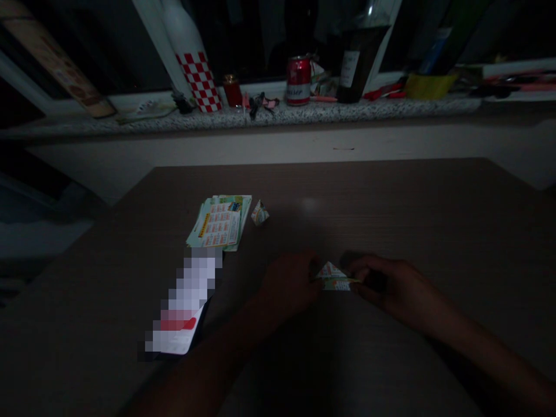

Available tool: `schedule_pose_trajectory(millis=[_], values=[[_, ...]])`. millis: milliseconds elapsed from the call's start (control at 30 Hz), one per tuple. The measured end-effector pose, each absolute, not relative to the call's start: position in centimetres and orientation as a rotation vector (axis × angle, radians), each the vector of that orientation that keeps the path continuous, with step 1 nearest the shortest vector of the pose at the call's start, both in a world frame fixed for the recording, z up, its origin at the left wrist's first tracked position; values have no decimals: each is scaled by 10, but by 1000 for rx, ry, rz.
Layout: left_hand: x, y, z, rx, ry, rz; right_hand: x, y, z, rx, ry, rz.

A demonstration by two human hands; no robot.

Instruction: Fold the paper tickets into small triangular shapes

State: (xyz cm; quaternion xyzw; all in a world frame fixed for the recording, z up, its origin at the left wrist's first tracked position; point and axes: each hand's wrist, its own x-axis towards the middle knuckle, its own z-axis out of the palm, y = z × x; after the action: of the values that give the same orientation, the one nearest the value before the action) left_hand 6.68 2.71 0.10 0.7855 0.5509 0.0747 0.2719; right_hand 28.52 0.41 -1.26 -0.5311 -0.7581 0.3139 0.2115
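Observation:
Between my hands, low over the table, is a small piece of folded paper [333, 278] with a pointed top and a flat strip along its lower edge. My left hand [293, 284] pinches its left end, and my right hand [386, 278] grips the right end between thumb and fingers. Dim light hides some of the fingertips. Farther back to the left stands a small folded paper shape [259, 214] with several points. Beside it lies a stack of printed green-and-white paper slips [219, 223].
A phone with a lit, blurred screen [186, 307] lies left of my left forearm on the wooden table [412, 202]. Behind, the granite windowsill [269, 119] carries a red can [298, 81], a red-checked bottle [200, 78], a dark labelled container [354, 69] and small clutter.

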Motion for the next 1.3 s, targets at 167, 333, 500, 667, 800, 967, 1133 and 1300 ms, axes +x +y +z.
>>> schedule_pose_trajectory(millis=[167,333,500,667,800,967,1133,1300], values=[[67,26,2,2131,1465,209,282,2,-8,-1456,-2133,848],[67,26,3,2121,1484,198,279,3,-3,-1465,-2195,789],[66,26,3,2144,1471,212,278,2,-2,-1542,-2204,744],[66,26,2,2154,1476,208,279,3,-4,-1657,-2154,707],[66,27,2,2138,1480,185,281,5,-5,-1715,-2110,716],[66,26,2,2131,1468,175,286,6,-5,-1742,-2090,791],[65,26,3,2156,1463,190,291,8,-9,-1700,-2079,831],[66,25,2,2160,1456,215,289,7,-16,-1432,-2246,606]])
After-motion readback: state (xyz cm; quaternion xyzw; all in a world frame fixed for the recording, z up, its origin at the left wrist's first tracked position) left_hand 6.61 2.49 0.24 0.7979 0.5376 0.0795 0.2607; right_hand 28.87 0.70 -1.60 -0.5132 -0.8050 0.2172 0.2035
